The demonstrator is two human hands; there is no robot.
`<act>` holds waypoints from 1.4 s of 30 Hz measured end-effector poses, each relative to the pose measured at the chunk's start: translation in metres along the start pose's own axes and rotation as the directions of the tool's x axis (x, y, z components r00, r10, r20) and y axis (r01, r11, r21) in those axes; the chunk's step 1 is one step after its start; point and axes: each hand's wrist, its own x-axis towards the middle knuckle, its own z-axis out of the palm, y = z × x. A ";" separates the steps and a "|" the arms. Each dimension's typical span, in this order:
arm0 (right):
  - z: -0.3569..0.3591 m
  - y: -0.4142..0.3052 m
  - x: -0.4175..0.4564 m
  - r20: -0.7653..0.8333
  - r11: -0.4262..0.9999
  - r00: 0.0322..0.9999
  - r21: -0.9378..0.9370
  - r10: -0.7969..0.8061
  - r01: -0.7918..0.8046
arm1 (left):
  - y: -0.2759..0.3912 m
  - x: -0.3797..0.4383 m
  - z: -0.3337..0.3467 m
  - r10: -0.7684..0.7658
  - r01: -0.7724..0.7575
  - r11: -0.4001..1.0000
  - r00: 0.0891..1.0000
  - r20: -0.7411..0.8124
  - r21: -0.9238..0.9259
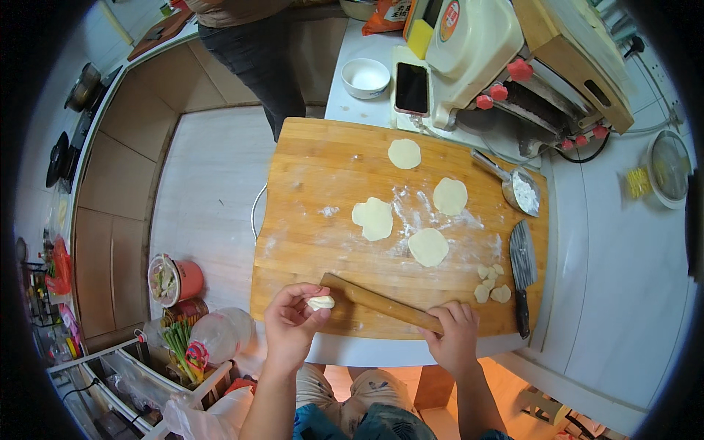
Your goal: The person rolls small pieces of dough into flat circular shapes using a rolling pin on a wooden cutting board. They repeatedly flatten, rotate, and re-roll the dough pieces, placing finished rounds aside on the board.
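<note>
My left hand holds a small piece of dough between thumb and fingers, just above the near part of a wooden board. My right hand grips the right end of a wooden rolling pin, whose far end points up and left towards my left hand. Several flat dough rounds lie on the floured board, among them one at the back, one with a lobed edge and one near the middle. Small dough pieces are grouped at the right, beside a cleaver.
A metal scoop of flour rests at the board's right edge. Behind the board are a white bowl, a phone and a dough-rolling machine. Another person stands at back left. A wire handle sticks out on the left.
</note>
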 end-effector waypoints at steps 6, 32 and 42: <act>0.005 -0.003 0.005 0.007 0.999 1.000 0.037 0.009 -0.010 | -0.005 0.001 -0.004 -0.058 0.055 0.996 0.997 -0.045 -0.075; 0.029 -0.033 -0.012 -0.004 0.978 0.987 0.138 -0.159 0.158 | -0.042 0.037 0.072 0.441 -0.497 0.288 0.828 0.347 0.819; 0.031 -0.030 -0.012 -0.009 0.974 0.990 0.181 -0.137 0.137 | -0.022 0.031 0.070 0.102 -0.402 0.342 0.914 0.392 0.849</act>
